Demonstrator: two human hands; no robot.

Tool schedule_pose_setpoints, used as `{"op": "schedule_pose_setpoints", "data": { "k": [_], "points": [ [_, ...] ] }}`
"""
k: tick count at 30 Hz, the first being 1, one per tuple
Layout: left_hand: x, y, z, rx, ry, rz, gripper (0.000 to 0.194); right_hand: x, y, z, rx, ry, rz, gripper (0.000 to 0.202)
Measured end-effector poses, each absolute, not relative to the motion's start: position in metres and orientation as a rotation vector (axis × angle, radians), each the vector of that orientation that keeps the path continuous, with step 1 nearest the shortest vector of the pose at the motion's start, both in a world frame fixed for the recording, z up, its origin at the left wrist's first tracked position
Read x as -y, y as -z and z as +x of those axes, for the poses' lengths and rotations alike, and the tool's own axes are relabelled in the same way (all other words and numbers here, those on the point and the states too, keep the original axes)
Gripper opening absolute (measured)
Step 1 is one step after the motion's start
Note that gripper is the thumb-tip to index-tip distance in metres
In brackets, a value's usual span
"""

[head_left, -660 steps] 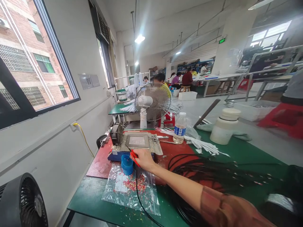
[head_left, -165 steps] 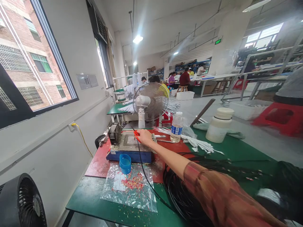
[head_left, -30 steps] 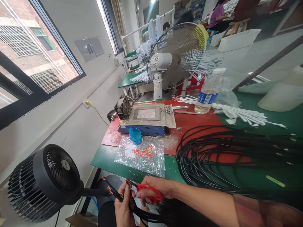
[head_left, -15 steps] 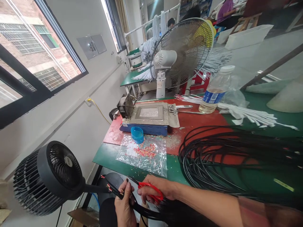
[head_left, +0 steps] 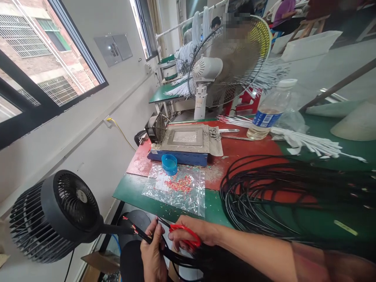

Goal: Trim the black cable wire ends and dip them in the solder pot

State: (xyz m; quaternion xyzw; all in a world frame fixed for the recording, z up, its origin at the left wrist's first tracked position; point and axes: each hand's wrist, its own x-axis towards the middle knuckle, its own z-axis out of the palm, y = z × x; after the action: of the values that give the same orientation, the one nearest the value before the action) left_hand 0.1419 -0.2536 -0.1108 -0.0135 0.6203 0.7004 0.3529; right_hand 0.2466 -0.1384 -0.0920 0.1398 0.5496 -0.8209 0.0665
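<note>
- Left hand, bottom centre of the frame: closed around a bundle of black cables, whose red-tipped ends poke out to its upper left
- Right hand, just right of it: gripping a red-handled tool, tip beside the left thumb, contact unclear
- Coiled cables: on the table at right, above the right forearm
- Blue cup: centre, above the 2 hands

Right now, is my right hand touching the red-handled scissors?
Touching. The head view shows your right hand with fingers around the red loops of the scissors.
</note>
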Motion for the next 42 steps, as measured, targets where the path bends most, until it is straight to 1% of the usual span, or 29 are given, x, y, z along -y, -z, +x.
{"op": "schedule_pose_setpoints", "data": {
  "k": [12, 22, 28, 33, 38, 42],
  "points": [
    [0.257, 0.117, 0.140, -1.610, -1.736, -0.047, 0.042, 0.138, 0.093, 0.246, -1.640, 2.453, 0.459, 0.040],
    [0.255, 0.117, 0.140, -1.660, -1.761, -0.046, 0.041, 0.138, 0.089, 0.247, -1.647, 2.441, 0.458, 0.037],
    [0.257, 0.119, 0.137, -1.821, -1.768, 0.170, 0.033, 0.138, 0.089, 0.247, -1.611, 2.412, 0.490, 0.035],
    [0.259, 0.121, 0.133, -1.805, -1.718, 0.210, 0.037, 0.138, 0.090, 0.247, -1.619, 2.406, 0.484, 0.034],
    [0.261, 0.118, 0.128, -1.785, -1.640, 0.316, 0.029, 0.137, 0.089, 0.247, -1.631, 2.373, 0.493, 0.034],
    [0.261, 0.118, 0.125, -1.872, -1.563, 0.442, 0.030, 0.136, 0.089, 0.248, -1.616, 2.358, 0.489, 0.034]
  ]
}}
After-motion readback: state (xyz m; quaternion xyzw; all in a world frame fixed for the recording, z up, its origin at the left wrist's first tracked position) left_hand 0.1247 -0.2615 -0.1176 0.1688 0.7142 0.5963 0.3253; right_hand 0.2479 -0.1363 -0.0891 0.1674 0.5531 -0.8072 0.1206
